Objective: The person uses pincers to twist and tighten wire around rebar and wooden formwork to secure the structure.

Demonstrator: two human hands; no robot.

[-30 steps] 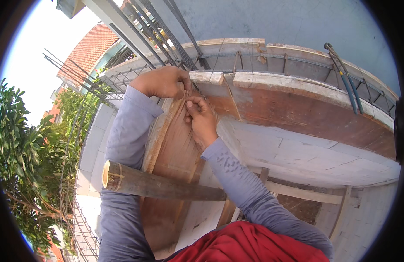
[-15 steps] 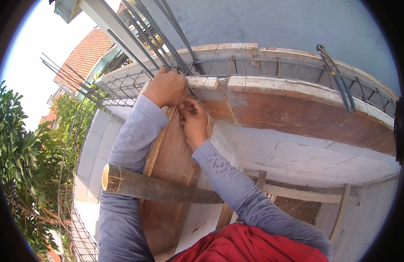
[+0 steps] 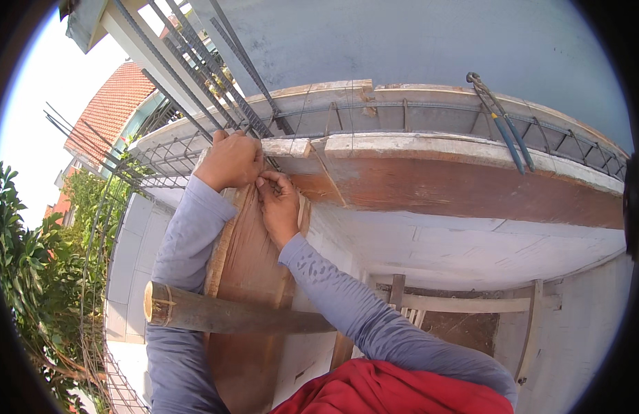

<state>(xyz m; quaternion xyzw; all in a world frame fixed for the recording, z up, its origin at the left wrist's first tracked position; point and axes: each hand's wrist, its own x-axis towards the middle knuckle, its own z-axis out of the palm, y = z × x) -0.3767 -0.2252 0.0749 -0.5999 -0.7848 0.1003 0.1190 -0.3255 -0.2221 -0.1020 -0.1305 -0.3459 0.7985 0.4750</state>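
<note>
My left hand [image 3: 231, 160] is closed at the top edge of the wooden formwork board [image 3: 254, 255], beside upright steel rebars [image 3: 226, 86]. Just right of and below it, my right hand [image 3: 279, 205] has its fingers pinched together near the board's upper end. What the fingers of either hand hold, if anything, is hidden or too thin to make out. A pair of pincers [image 3: 502, 124] with blue and yellow handles lies across the rebar and the formwork edge at the right, apart from both hands.
A round wooden pole [image 3: 230, 310] crosses below my forearms. Formwork planks [image 3: 464, 148] run rightward around a rebar cage [image 3: 423, 110]. A white block wall [image 3: 430, 241] stands below. Wire ties [image 3: 326, 172] hang at the plank joint. Leafy branches [image 3: 30, 262] grow at the left.
The whole view has shifted, so hands, boards and pincers appear farther left and a little lower. Both hands stay at the same corner, with only slight finger movement.
</note>
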